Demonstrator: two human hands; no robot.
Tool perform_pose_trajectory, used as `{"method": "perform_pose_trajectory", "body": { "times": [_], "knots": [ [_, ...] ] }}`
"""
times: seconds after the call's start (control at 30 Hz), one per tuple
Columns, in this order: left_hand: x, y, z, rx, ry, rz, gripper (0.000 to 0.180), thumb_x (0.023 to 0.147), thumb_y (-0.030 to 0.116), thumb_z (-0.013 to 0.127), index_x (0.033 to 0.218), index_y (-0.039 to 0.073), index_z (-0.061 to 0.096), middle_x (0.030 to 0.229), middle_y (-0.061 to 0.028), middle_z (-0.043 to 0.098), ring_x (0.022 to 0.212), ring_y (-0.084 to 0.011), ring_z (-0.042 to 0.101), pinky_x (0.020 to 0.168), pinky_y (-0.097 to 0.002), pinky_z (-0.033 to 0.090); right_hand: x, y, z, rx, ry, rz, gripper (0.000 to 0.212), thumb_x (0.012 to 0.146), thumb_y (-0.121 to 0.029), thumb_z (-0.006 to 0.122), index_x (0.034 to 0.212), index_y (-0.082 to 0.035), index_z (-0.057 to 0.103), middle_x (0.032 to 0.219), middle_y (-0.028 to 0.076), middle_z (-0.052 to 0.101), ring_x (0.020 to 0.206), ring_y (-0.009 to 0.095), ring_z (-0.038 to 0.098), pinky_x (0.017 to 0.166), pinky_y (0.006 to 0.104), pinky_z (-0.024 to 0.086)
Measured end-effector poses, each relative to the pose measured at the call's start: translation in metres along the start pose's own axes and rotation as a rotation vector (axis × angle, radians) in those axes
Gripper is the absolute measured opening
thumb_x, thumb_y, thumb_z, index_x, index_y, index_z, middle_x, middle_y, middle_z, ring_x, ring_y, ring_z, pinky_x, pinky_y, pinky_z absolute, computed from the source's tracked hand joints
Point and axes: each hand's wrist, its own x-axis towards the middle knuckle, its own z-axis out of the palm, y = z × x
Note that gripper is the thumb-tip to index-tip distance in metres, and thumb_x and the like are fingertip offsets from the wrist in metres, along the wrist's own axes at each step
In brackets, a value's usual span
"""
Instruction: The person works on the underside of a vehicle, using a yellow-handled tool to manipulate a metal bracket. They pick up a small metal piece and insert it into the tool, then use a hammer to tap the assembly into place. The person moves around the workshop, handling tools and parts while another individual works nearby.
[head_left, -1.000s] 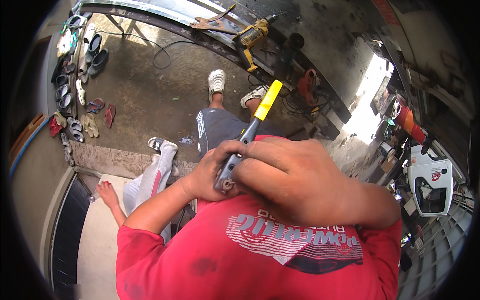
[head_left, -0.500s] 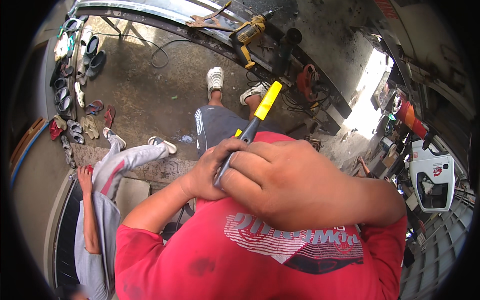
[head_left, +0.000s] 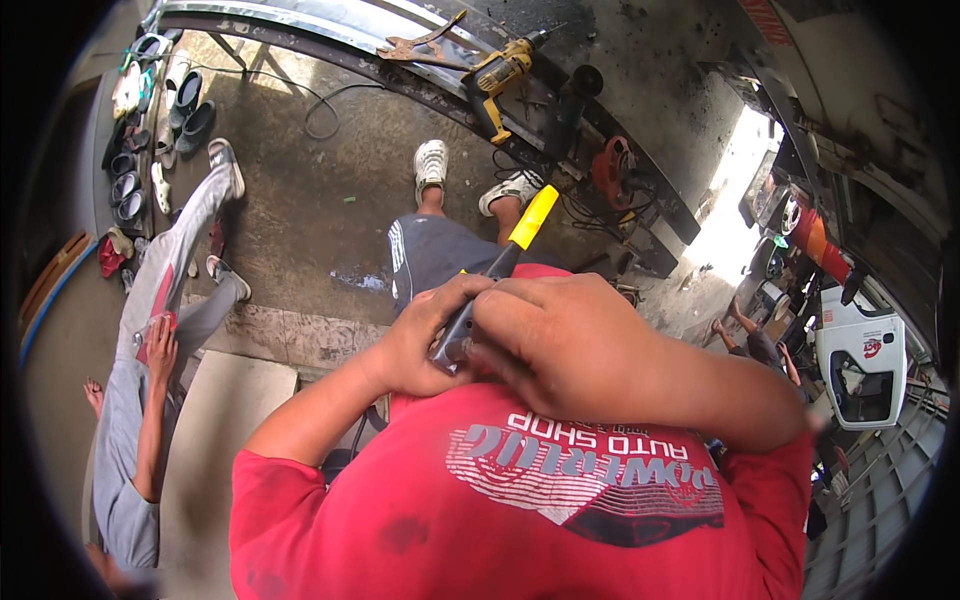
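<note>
I hold a hand tool that looks like a hand riveter (head_left: 534, 218), with a yellow-ended black handle and a grey metal head with small holes, close to my red shirt. My left hand (head_left: 412, 345) is wrapped round its body, thumb on top, and the yellow end sticks up and away. Curled over the head from the right is my right hand (head_left: 575, 340); its index finger is against the tool, while the lower fingers are blurred. Whether a small part sits between those fingers is hidden.
Beyond my feet, a metal bench (head_left: 340, 58) carries a yellow cordless drill (head_left: 500, 68), a rusty clamp (head_left: 425, 50) and a red power tool (head_left: 610, 170) with black cables. Shoes (head_left: 190, 125) line the left wall. A person in grey (head_left: 150, 370) is at the left.
My right hand's fingers have loosened and shifted at the tool's head, baring more of it. The yellow end has dipped slightly. The person at the left has moved their legs.
</note>
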Motion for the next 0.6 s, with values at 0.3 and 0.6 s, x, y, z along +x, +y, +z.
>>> {"method": "perform_pose_trajectory", "body": {
  "times": [0.3,0.6],
  "knots": [
    [0.006,0.012,-0.001,-0.018,0.01,-0.099,0.07,0.071,0.01,0.076,0.136,0.007,0.051,0.104,-0.0137,0.069,0.095,-0.0347,0.072,0.084,-0.0412,0.055,-0.01,0.009,0.001,0.119,0.166,-0.05,0.02,0.088,-0.005,0.074,0.104,-0.004,0.063,0.088,0.015,0.063,0.081,0.036,0.065,0.069,0.0444,0.052],
    [0.015,0.028,-0.009,0.001,-0.015,-0.159,0.067,0.071,0.01,0.078,0.133,0.008,0.054,0.111,-0.0138,0.068,0.101,-0.033,0.072,0.089,-0.0403,0.056,-0.016,0.01,0.002,0.175,0.291,-0.034,0.018,0.088,0.001,0.07,0.104,-0.003,0.064,0.092,0.015,0.066,0.082,0.034,0.068,0.072,0.0399,0.054]
  ]
}}
